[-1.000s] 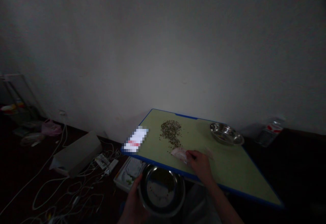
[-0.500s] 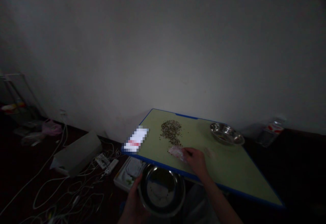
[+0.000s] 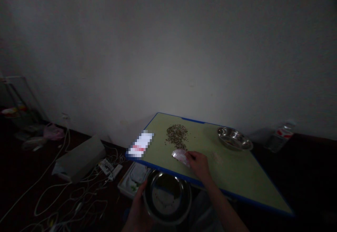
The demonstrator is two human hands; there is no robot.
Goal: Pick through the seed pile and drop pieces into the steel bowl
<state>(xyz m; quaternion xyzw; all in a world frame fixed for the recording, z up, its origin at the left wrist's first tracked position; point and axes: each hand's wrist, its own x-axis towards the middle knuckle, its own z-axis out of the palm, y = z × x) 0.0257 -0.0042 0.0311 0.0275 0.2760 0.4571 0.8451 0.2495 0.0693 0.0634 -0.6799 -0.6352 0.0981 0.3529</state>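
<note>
My left hand (image 3: 139,207) grips the left side of a metal bowl (image 3: 168,215), which it holds just below the near edge of the table. A few small dark bits lie in the bowl's bottom. In my right hand (image 3: 199,163) is a pale pinkish, thin curved piece (image 3: 179,155), pinched between thumb and fingers low over the tabletop; its exact kind I cannot make out. Just beyond that piece spreads a loose pile of small brown and pale grains (image 3: 177,134), with a narrow tail of grains reaching toward it.
The light green table (image 3: 237,172) has a blue rim. A second metal bowl (image 3: 235,139) stands at its right back, a glowing pixelated screen (image 3: 140,144) at its left end. A plastic bottle (image 3: 281,137) is at the right. White cables (image 3: 79,204) and a box (image 3: 79,160) lie on the floor.
My right hand and the pinkish piece have shifted slightly left, and the piece now shows a clearer curved edge. My left hand and the bowl stay in place.
</note>
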